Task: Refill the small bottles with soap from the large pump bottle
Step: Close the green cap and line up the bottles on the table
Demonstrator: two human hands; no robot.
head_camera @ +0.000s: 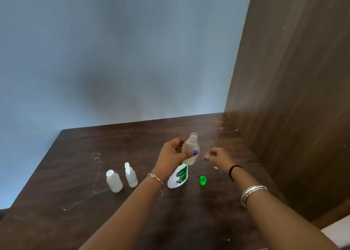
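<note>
My left hand (173, 152) is shut on a small clear bottle (191, 149) and holds it upright above the table with its neck uncapped. Just to the right, my right hand (217, 157) hovers with its fingers curled in, and I see nothing in it. The large white soap bottle (177, 177) with a green label stands on the table under the held bottle, its top hidden behind my left hand. A green cap (202, 180) lies to its right. Two more small bottles stand at the left: a capped one (114, 181) and a spray one (130, 175).
The dark wooden table (75, 174) meets a blue-grey wall at the back and a tall wooden panel (293, 98) on the right. Pale smears mark the table's left part (95, 157).
</note>
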